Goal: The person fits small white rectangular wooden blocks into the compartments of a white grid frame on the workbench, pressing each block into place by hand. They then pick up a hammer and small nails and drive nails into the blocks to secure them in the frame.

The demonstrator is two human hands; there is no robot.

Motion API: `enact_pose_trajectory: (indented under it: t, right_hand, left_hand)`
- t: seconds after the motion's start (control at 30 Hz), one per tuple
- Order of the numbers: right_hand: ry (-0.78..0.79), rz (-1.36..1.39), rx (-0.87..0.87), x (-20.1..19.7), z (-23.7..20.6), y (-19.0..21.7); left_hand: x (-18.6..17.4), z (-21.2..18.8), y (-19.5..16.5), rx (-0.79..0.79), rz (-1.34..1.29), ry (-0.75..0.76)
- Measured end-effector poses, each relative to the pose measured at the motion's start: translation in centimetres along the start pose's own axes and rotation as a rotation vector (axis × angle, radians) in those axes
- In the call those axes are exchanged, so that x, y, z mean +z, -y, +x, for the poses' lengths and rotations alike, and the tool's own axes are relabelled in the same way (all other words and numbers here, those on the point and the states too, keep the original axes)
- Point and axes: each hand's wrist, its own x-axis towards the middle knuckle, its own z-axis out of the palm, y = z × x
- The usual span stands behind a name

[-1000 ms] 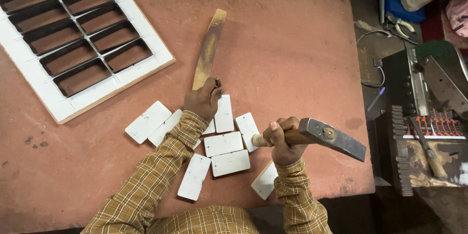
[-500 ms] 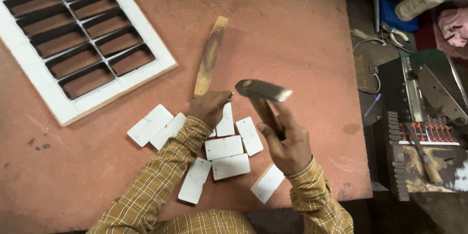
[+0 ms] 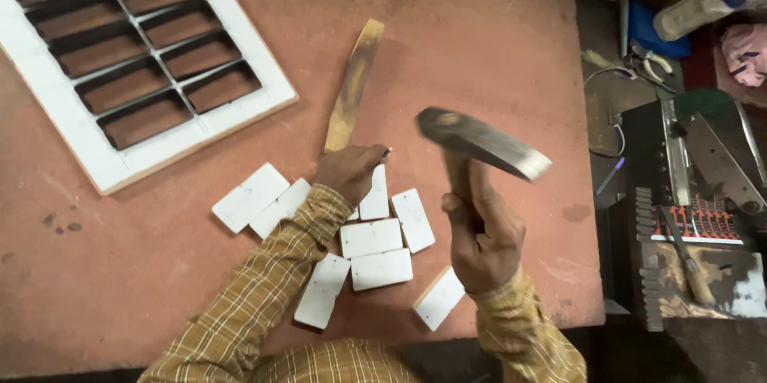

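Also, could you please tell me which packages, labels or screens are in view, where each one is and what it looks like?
Bottle: top right corner, lying tilted, pale cylinder with a dark blue cap.
Printed panel: right edge, on the dark machine, white strip with orange-red marks.
No screens or signs in view.

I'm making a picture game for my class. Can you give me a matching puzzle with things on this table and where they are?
Things:
1. hammer
2. white frame
3. wooden strip
4. white tiles

Places:
A. far left corner of the table
B. raised in the right hand
C. scattered under the forearms
D. just beyond the left hand

Pairs: 1-B, 2-A, 3-D, 4-C
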Motion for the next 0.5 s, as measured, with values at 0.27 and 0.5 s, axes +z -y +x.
enact_pose_trajectory:
  t: [0.27, 0.5]
  right_hand:
    - [0.073, 0.435, 0.118, 1.1, -1.1, -0.7]
    - [-0.153, 0.916, 0.172, 2.0, -5.0, -1.8]
  left_hand:
    - [-0.2, 0.1, -0.4, 0.033, 0.045, -0.058]
    - [-0.3, 0.2, -0.8, 0.017, 0.09, 0.019]
